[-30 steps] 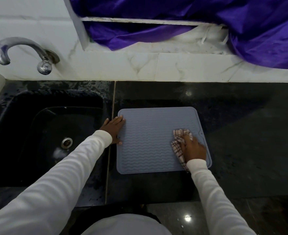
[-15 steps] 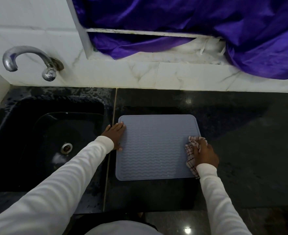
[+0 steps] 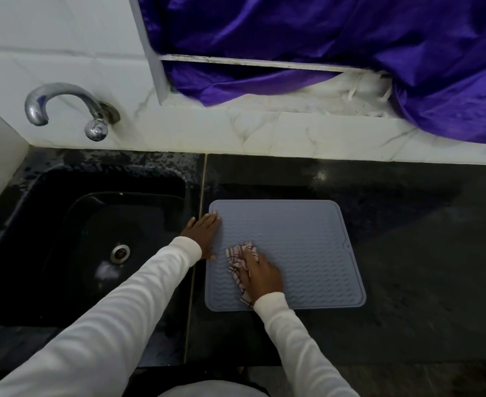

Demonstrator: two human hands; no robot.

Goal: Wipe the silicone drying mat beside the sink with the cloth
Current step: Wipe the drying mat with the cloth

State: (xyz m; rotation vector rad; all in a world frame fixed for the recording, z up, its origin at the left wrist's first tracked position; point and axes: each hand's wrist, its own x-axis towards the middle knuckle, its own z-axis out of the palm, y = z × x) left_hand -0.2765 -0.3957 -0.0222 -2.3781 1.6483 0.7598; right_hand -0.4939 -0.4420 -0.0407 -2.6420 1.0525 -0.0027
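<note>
Checked cloth (image 3: 239, 260) bunched under the right hand (image 3: 260, 275), fingers curled over it and pressing it onto the mat (image 3: 302, 247) near its left side. Left hand (image 3: 203, 234) lies flat, fingers straight, pinning the mat's left edge just beside the sink (image 3: 64, 224). That mat sits flat on the dark counter (image 3: 422, 253). Soft silicone like this likely slides and flexes, so holding down an edge looks wise.

One head-worn wide-angle camera looks forward and steeply down from close above the counter (image 3: 408, 282), with the sink (image 3: 50, 181) at left of the frame and the tiled wall (image 3: 64, 53) across the top.
</note>
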